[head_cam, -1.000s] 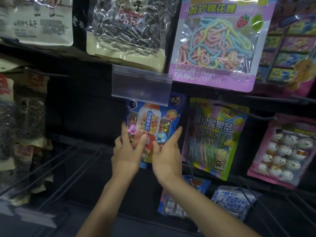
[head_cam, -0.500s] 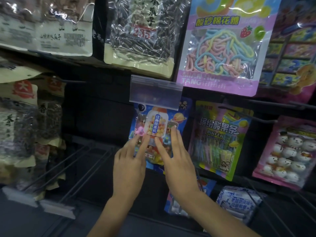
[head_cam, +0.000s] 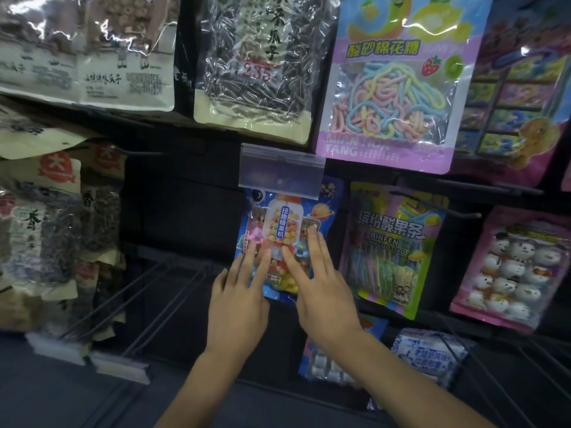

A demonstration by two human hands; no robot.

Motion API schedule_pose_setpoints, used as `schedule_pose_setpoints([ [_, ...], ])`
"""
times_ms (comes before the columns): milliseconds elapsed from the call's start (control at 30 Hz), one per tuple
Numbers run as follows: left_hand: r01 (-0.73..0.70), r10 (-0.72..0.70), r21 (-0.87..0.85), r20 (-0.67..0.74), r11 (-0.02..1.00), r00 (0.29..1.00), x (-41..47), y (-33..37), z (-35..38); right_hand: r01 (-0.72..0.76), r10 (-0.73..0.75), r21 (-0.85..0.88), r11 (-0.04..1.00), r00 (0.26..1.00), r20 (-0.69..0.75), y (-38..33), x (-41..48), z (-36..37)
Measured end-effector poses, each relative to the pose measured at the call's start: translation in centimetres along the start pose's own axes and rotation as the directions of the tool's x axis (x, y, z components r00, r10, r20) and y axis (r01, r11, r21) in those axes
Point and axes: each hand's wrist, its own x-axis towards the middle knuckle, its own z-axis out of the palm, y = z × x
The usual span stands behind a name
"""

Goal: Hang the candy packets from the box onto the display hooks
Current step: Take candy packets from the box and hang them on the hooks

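Blue rocket-print candy packet hangs under clear plastic label holder; my left hand and right hand press it, fingers straight.

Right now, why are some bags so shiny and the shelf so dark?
Head view: white glare streaks the clear sunflower-seed bag up top; the rack behind is dim; the snowman candy packet at the right edge looks soft and stretched by the wide lens; the blue gumball-machine packet under the left hand and right hand reads sharp.
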Motion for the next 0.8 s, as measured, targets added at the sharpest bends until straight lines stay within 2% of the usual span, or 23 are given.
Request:
schedule_pose_setpoints([
  [200,-0.063,0.064,0.036,-0.016,0.997,0.998,-0.5,-0.2,-1.5,-0.025,0.025,0.006,1.000,1.000,0.010,-0.2,-1.1,-1.1],
  [533,-0.031,0.031,0.015,0.045,0.999,0.999,-1.8,-0.2,-2.7,-0.005,-0.004,0.079,0.997,0.994,0.113,-0.7,-2.7,-2.6],
  [800,-0.061,0.061,0.014,0.002,0.998,0.998,-3.2,1.7,-5.7,-0.025,0.009,0.104,0.994,0.989,0.149,-0.2,-4.8,-5.0],
])
